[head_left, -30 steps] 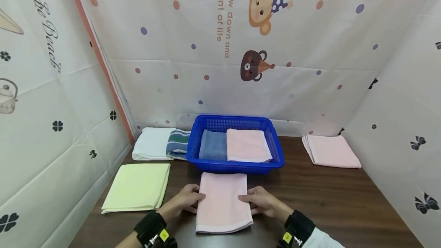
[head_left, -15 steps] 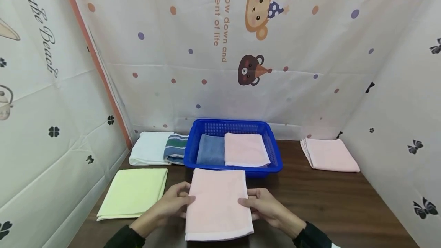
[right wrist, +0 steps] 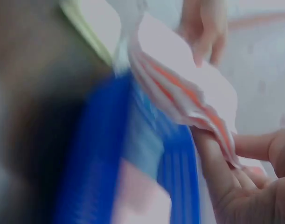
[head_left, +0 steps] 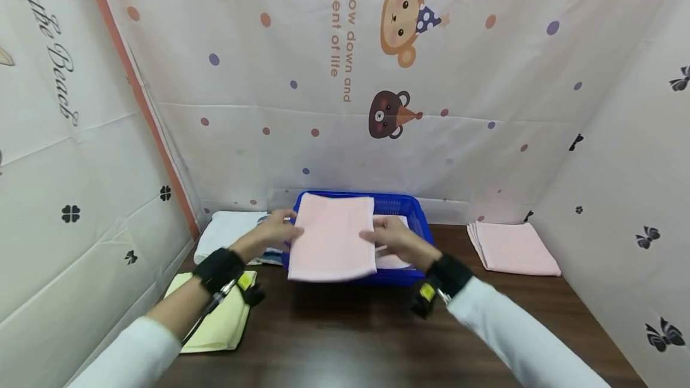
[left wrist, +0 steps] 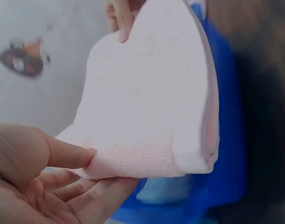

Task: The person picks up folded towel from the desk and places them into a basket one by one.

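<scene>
A folded pink towel (head_left: 331,238) is held up over the left part of a blue basket (head_left: 423,226). My left hand (head_left: 272,231) pinches its left edge, thumb on top and fingers beneath. On the opposite edge my right hand (head_left: 396,238) grips it the same way; the right wrist view shows several folded layers between thumb and fingers. Inside the basket lie a second pink towel (right wrist: 140,196), partly covered in the head view, and a blue towel (right wrist: 144,144), which the held towel hides from the head camera.
Left of the basket sit a white folded towel (head_left: 229,232) and a striped towel (head_left: 272,256), partly behind my left hand. A yellow-green towel (head_left: 221,322) lies under my left forearm. Another pink towel (head_left: 514,248) rests at the right on the brown table (head_left: 345,334). Printed sheets surround the table.
Both hands have lifted the pink towel from the table before the basket and carried it forward over the basket. The other towels stay where they were; the head view has shifted slightly.
</scene>
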### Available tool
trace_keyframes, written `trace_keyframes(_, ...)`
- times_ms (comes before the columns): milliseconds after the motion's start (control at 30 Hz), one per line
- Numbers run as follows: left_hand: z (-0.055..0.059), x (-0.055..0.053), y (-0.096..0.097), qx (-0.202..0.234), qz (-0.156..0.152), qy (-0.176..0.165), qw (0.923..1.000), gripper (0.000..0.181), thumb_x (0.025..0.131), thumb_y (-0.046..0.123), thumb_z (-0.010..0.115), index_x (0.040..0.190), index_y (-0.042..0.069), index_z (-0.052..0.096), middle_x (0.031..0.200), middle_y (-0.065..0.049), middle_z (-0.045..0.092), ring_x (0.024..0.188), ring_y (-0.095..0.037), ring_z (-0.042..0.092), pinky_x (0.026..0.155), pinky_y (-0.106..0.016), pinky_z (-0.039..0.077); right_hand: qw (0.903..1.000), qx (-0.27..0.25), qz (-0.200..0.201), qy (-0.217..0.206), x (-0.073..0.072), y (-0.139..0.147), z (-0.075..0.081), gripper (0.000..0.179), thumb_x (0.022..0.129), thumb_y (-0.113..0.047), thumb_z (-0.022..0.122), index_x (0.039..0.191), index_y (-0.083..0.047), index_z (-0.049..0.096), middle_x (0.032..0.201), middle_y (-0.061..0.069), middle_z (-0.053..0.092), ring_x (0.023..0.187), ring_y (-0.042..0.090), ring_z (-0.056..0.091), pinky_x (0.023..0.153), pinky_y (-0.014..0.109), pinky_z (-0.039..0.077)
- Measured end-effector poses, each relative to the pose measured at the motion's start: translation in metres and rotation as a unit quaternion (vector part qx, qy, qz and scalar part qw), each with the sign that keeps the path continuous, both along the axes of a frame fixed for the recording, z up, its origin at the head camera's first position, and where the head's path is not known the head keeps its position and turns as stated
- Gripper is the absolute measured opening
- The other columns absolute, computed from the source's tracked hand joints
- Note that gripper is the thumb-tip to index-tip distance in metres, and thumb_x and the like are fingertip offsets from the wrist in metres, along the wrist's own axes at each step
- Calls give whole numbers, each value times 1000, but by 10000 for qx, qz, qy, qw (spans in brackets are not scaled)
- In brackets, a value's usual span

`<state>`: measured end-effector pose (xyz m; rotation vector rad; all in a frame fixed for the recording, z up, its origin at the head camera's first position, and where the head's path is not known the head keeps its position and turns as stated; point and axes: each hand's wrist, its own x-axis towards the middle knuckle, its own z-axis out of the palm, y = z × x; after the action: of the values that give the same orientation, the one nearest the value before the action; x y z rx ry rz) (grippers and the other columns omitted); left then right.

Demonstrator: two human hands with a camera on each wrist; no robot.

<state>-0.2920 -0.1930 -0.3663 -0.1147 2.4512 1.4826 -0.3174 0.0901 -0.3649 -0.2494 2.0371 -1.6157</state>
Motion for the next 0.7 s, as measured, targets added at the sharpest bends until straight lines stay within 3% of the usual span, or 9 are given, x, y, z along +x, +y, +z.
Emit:
trace_keyframes(100, -2, -42, 4, -288, 169, 41, 9994, 38, 98, 4, 59, 132, -9, 48, 105, -20, 62, 92, -28, 69, 84, -47, 63, 9982, 576, -126, -64, -46, -10, 2, 24, 100, -10, 64, 115, 8, 64, 80, 1, 66, 70, 12, 64, 67, 28, 60)
trace_keyframes(167, -8, -64, 7, -610, 181, 107, 9979, 16, 96, 0, 60, 109, -8, 56, 90, -15, 60, 83, -27, 69, 79, -45, 64, 9943, 966, -310, -340, -70, -19, 0, 21, 99, -9, 65, 114, 6, 64, 81, 4, 65, 69, 14, 64, 69, 29, 61)
trace_keyframes(233, -15, -81, 7, -1091, 95, 171, 9938, 3, 93, -3, 61, 92, -5, 58, 78, -11, 61, 72, -23, 70, 70, -40, 65, 9889, 1255, -472, -646, -87, -26, -7, 21, 99, -7, 66, 115, 6, 64, 87, 8, 65, 73, 18, 65, 76, 32, 63)
trace_keyframes(300, -20, -93, 8, -1792, -79, 238, 9835, 11, 89, -5, 62, 79, -2, 61, 69, -15, 65, 62, -23, 71, 61, -35, 63, 9834, 1455, -604, -904, -98, -36, -18, 19, 97, -3, 66, 113, 7, 64, 95, 12, 66, 79, 20, 68, 84, 36, 63)
trace_keyframes(333, -22, -97, 8, -2209, -177, 261, 9748, 14, 88, -5, 63, 74, -2, 63, 70, -18, 69, 62, -25, 72, 58, -32, 62, 9815, 1509, -641, -991, -102, -41, -25, 19, 96, -1, 67, 113, 6, 64, 98, 13, 67, 81, 22, 69, 85, 38, 63)
trace_keyframes(400, -24, -100, 10, -2936, -320, 352, 9547, 4, 85, -3, 69, 85, -6, 69, 80, -21, 74, 65, -25, 71, 58, -30, 59, 9805, 1630, -599, -920, -106, -50, -38, 20, 93, -1, 70, 112, 6, 66, 105, 15, 69, 85, 24, 73, 82, 39, 64)
trace_keyframes(500, -28, -100, 14, -3718, -403, 542, 9259, 23, 80, 1, 79, 101, -7, 72, 99, -21, 74, 78, -26, 65, 72, -34, 59, 9792, 1798, -310, -883, -141, -61, -89, 19, 91, -2, 73, 108, 6, 66, 107, 19, 68, 80, 27, 74, 70, 36, 65)
trace_keyframes(633, -35, -105, 23, -4110, -361, 655, 9085, 34, 75, 3, 86, 106, -2, 73, 114, -21, 73, 93, -31, 69, 86, -43, 61, 9689, 2349, 110, -771, -192, -63, -150, 24, 90, -7, 76, 104, 9, 65, 97, 21, 65, 67, 23, 71, 62, 30, 62)
trace_keyframes(700, -39, -108, 28, -4118, -345, 648, 9083, 34, 74, 0, 86, 106, -1, 73, 117, -22, 72, 99, -35, 70, 86, -46, 61, 9618, 2641, 274, -663, -198, -60, -156, 29, 89, -9, 79, 105, 11, 66, 91, 21, 67, 63, 21, 71, 61, 30, 62)
